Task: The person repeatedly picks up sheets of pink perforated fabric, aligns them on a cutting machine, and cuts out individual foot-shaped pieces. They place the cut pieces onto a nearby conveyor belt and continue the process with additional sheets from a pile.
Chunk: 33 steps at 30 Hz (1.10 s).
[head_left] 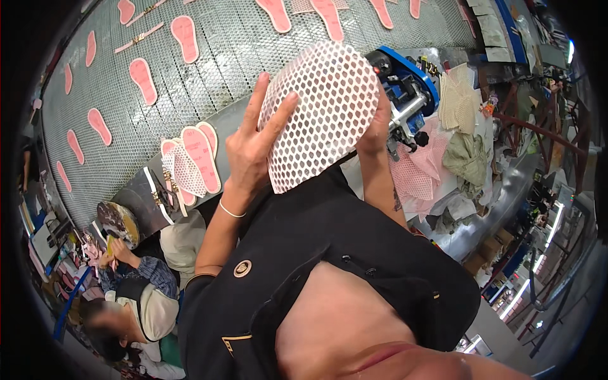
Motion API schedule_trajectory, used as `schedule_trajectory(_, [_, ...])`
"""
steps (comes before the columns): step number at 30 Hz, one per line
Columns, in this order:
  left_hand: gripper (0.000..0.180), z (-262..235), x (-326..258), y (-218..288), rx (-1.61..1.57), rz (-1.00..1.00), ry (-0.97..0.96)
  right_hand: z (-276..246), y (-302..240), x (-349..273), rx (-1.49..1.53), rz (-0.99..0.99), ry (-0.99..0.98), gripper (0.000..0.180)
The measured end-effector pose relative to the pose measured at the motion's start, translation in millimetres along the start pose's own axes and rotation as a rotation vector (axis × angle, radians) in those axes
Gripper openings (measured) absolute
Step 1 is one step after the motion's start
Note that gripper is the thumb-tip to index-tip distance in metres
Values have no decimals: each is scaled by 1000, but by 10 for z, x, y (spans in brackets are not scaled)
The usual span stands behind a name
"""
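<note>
A white mesh piece (326, 104), curved like a shoe upper with rows of diamond-shaped holes, is held up in front of my chest between both hands. My left hand (250, 149) grips its left edge, with two fingers stretched over the face of the mesh and the thumb hidden. On the far right edge, my right hand (379, 123) is closed on the piece; most of its fingers are behind the mesh. Left of my left hand lies a small stack of pink insoles (200, 158), with another white mesh piece (188, 174) against it.
A wire-mesh conveyor (164, 117) bears several pink insoles and straps. To the right, a blue machine (415, 76) stands beside pink mesh (415, 164) and a green cloth bundle (465, 155). A co-worker (142, 297) sits at lower left, hands on a small yellow thing.
</note>
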<state>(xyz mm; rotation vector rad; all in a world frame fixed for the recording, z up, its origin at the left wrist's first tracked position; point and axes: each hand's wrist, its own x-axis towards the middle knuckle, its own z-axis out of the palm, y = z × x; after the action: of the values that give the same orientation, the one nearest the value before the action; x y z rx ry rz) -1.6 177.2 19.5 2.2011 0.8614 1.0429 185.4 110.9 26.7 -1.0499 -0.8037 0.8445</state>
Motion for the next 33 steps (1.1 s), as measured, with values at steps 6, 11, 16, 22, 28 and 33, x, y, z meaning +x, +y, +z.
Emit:
schedule_trajectory(6, [41, -152, 270, -568, 5, -53, 13, 287, 353, 540, -60, 46, -55, 46])
schedule_trajectory(11, [44, -203, 255, -1152, -97, -267, 5, 235, 1152, 1417, -371, 503, -143, 39])
schedule_trajectory(16, [35, -394, -90, -1659, 52, -540, -173, -212, 2894, 2348, -1131, 301, 3, 54])
schedule_trajectory(22, [38, -438, 386, -1898, -93, -447, 173, -232, 3784, 2535, -1639, 57, 61, 64])
schedule_trajectory(28, [44, 135, 1145, -2183, 271, -64, 404, 7, 3131, 1945, -1389, -27, 203, 65])
schedule_trajectory(33, [66, 1307, 1429, -2817, 460, -193, -51, 84, 2285, 1165, -1245, 60, 321, 60])
